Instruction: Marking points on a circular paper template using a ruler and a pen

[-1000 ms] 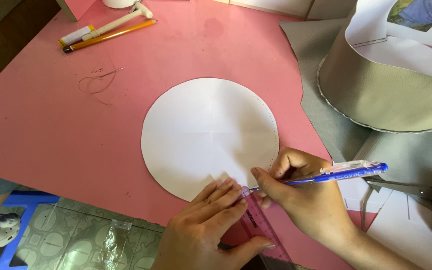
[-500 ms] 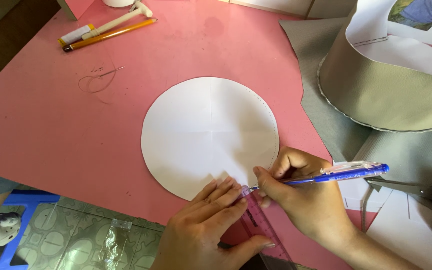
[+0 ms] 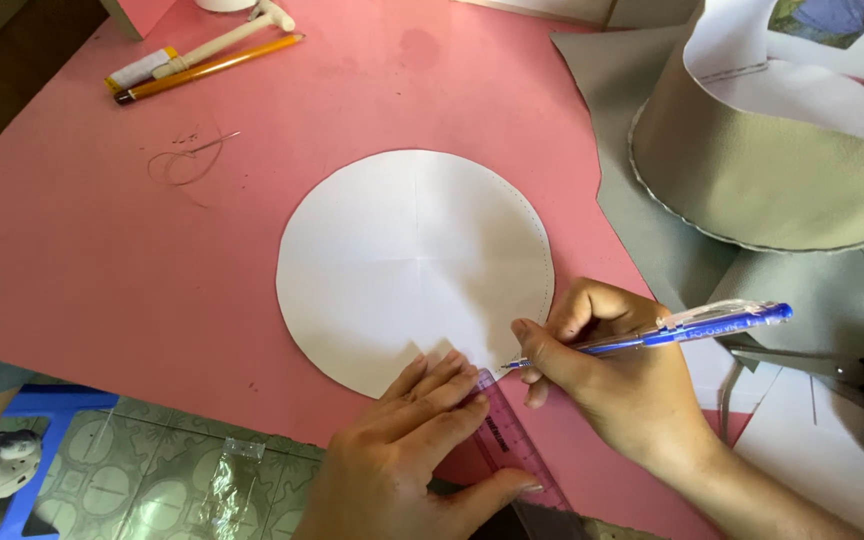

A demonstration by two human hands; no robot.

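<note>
Now my right hand (image 3: 620, 370) has lifted slightly, fingers pinched on the blue pen (image 3: 652, 338), its tip seemingly just off the white paper circle's (image 3: 412, 265) near edge. Left hand (image 3: 407, 450) stays flat, pressing the clear ruler (image 3: 512, 440) on the pink board (image 3: 102, 250).

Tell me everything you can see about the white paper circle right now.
The white paper circle lies flat on the pink board. It looks like thin paper, with two crossing fold creases meeting near its middle and a dotted line along its right edge. The left hand presses a clear ruler at its lower edge; the right hand holds a blue pen, tip at that edge.
</note>
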